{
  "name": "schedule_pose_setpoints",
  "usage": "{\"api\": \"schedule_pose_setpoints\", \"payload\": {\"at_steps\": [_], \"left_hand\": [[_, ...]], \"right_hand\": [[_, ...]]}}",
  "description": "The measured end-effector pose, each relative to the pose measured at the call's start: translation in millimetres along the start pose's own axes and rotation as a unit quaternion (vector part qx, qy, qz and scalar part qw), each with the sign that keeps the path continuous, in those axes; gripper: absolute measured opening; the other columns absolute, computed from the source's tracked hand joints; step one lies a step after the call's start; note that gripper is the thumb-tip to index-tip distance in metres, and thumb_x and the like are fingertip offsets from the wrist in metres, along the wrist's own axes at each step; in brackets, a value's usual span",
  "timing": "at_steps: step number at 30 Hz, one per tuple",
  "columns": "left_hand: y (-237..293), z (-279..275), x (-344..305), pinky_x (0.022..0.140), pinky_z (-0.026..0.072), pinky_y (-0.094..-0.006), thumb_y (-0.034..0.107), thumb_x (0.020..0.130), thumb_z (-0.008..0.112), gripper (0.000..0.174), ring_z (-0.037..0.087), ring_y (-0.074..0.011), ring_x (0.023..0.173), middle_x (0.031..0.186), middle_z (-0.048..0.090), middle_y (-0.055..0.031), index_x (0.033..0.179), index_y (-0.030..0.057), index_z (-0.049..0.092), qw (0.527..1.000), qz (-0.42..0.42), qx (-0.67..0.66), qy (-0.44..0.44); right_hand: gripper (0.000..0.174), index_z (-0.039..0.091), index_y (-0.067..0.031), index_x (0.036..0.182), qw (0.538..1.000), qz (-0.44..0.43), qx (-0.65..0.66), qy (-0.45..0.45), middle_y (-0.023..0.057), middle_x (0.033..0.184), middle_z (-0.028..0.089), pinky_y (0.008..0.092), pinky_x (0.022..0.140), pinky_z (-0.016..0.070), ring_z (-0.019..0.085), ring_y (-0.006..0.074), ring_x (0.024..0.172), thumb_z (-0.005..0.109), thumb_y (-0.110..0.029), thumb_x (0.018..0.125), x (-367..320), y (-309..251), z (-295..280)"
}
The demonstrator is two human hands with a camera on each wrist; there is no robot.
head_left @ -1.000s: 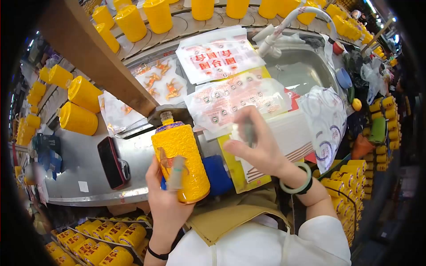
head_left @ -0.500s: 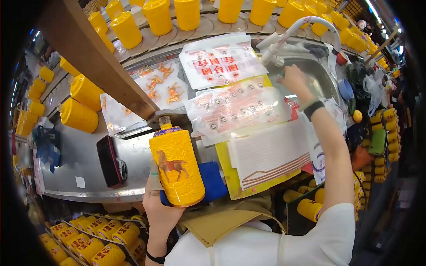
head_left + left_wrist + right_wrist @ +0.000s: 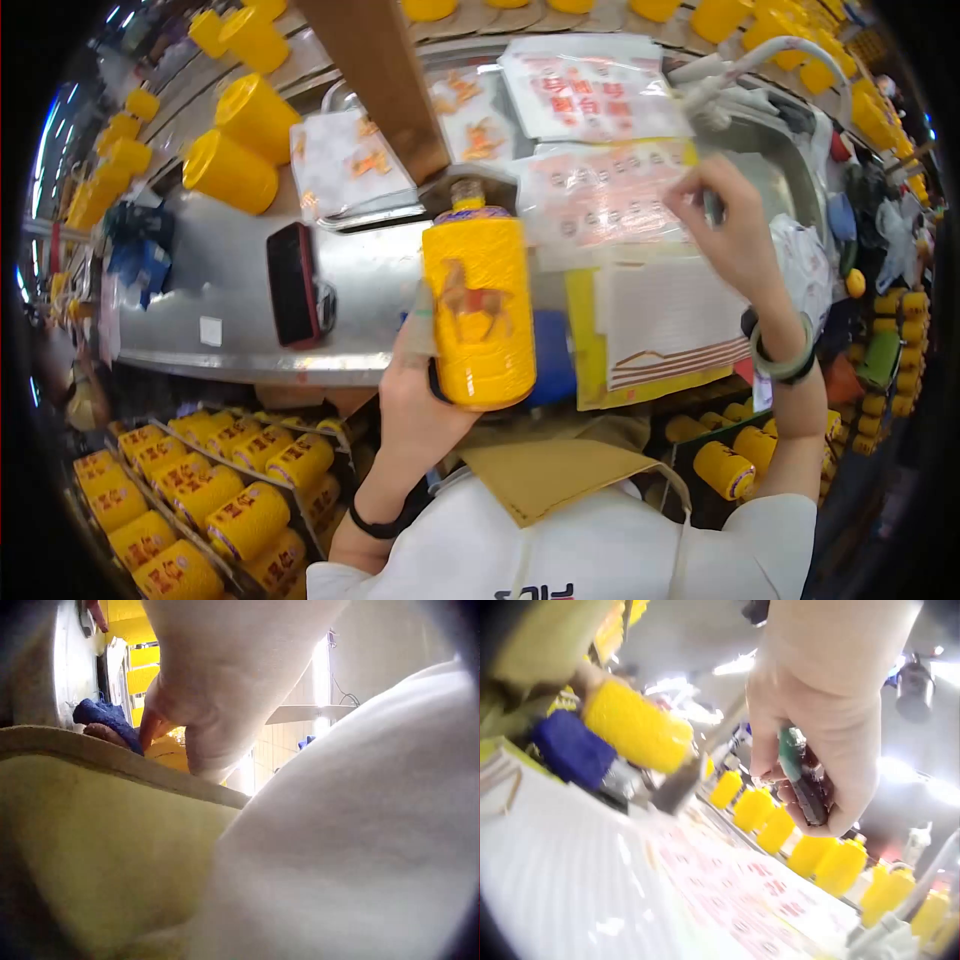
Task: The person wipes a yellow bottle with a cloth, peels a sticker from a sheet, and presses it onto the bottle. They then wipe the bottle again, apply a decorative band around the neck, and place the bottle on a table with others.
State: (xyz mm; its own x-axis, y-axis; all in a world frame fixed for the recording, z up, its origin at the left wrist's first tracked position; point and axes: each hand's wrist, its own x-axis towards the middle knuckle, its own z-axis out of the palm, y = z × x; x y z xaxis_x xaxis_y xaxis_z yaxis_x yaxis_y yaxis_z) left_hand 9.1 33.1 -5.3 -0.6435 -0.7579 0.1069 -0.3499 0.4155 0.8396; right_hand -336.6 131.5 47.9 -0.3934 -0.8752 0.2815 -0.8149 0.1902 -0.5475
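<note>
My left hand (image 3: 425, 400) grips a yellow textured bottle (image 3: 480, 355) from its left side, low down. The bottle stands near upright, its clear neck at the top, and a brown horse decal (image 3: 476, 303) lies on its front. A translucent sleeve-like wrap covers part of the left thumb. The right hand (image 3: 730, 225) is over the printed sheets, to the right of the bottle and apart from it. Its curled fingers hold a small wet piece (image 3: 806, 787), green at one end and dark at the other; I cannot tell its kind. The left wrist view is mostly blocked by arm and clothing.
A blue cloth (image 3: 552, 360) lies behind the bottle. Horse decals (image 3: 370, 160) lie on sheets beside a wooden post (image 3: 375, 80). A phone (image 3: 293, 285) rests on the metal counter (image 3: 210, 270). At right are paper towels (image 3: 665, 320) and a sink (image 3: 800, 165) with a faucet (image 3: 800, 48).
The right hand reached to the sink by the faucet, then came back over the printed sheets. The decal, blurred by the thumb earlier, now lies upright on the bottle. The head view has shifted.
</note>
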Motion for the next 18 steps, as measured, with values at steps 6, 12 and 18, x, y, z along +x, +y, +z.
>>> {"api": "schedule_pose_setpoints", "payload": {"at_steps": [6,12,18], "left_hand": [[-5.5,-18.5,3.9,0.119,0.0393,-0.0443,0.026,0.062,0.103,0.133,0.050,-0.0330,0.143,0.157,0.047,-0.0222,0.164,-0.0031,0.024,0.978,0.024,-0.188,-0.090],[-2.7,-11.7,-1.0,0.126,0.0267,-0.0433,0.004,0.096,0.069,0.085,0.036,-0.0291,0.152,0.164,0.036,-0.0198,0.164,-0.0038,0.019,0.908,-0.067,-0.409,-0.056],[-2.9,-3.0,3.3,0.123,0.0319,-0.0425,0.000,0.093,0.071,0.077,0.044,-0.0270,0.147,0.159,0.042,-0.0178,0.160,-0.0023,0.032,0.906,-0.079,-0.414,0.048]], "right_hand": [[0.013,0.070,-0.0035,0.093,0.922,0.036,0.356,-0.148,0.0065,0.092,0.060,0.0294,0.072,0.0478,0.059,0.0158,0.080,0.080,-0.001,0.085,-54.2,-121.6,50.9],[0.024,0.063,-0.0048,0.106,0.929,0.119,0.347,-0.055,0.0059,0.100,0.055,0.0292,0.078,0.0445,0.052,0.0171,0.085,0.079,-0.005,0.088,-80.8,-146.2,102.6],[0.020,0.064,-0.0033,0.107,0.914,0.178,0.362,-0.045,0.0034,0.099,0.055,0.0284,0.080,0.0434,0.050,0.0148,0.085,0.076,-0.007,0.092,-85.2,-157.1,93.0]]}}
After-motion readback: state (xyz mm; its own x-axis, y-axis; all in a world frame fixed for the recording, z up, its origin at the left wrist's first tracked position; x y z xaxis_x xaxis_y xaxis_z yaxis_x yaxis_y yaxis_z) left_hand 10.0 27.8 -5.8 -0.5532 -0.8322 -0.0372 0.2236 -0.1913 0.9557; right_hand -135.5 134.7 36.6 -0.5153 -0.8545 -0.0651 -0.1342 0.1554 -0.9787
